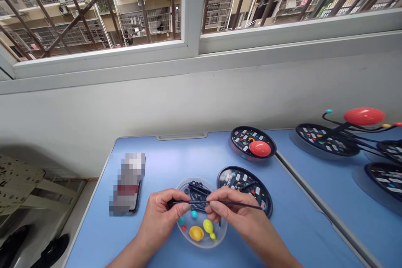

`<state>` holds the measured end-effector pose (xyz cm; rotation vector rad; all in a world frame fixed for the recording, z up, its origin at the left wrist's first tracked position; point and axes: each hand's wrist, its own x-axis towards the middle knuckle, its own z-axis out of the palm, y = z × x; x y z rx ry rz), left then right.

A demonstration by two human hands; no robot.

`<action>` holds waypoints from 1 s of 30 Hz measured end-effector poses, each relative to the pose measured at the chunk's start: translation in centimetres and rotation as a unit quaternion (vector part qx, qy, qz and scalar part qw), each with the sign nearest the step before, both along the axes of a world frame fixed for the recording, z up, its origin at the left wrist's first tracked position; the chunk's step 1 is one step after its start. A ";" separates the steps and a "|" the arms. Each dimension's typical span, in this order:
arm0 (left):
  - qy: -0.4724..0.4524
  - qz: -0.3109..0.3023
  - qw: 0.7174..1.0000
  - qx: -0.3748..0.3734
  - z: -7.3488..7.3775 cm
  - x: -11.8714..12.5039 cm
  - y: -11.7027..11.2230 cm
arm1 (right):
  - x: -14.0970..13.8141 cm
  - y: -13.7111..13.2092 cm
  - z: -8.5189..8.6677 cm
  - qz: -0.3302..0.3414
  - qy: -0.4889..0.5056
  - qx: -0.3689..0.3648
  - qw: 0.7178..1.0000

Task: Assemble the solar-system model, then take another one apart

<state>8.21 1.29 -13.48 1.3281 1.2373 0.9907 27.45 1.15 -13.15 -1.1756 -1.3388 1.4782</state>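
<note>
A thin black rod (246, 205) lies level across both hands, above a clear plastic bowl (216, 240). My left hand (165, 211) pinches it near its left end between thumb and fingers. Farther along, my right hand (234, 213) pinches it too, and the free end sticks out to the right. Inside the bowl are several black rods and rings (197, 189), a yellow-orange half shell (196, 233), a lime-yellow ball (207, 226), a turquoise ball (194, 215) and a small red one (184, 228). The right hand partly covers a black printed disc (262, 190).
Another printed disc base (237, 140) carries red half shells (260, 148). On the adjoining table at right stands an assembled planet model (364, 116) with rods reaching leftward and rightward. A phone (128, 186), blurred out, lies at left. Wall and window bound the far side.
</note>
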 end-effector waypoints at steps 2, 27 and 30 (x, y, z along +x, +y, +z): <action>-0.002 -0.003 1.000 0.002 0.0 0.0 0.1 | -0.1 0.0 0.1 -0.002 -0.002 -0.002 1.000; 0.056 -0.002 0.984 0.166 -0.4 0.3 -0.6 | -0.8 -0.3 0.3 0.016 0.003 -0.017 1.000; 0.053 0.007 0.983 0.174 -0.7 0.5 -0.6 | -1.2 -0.4 0.2 0.000 0.010 -0.014 1.000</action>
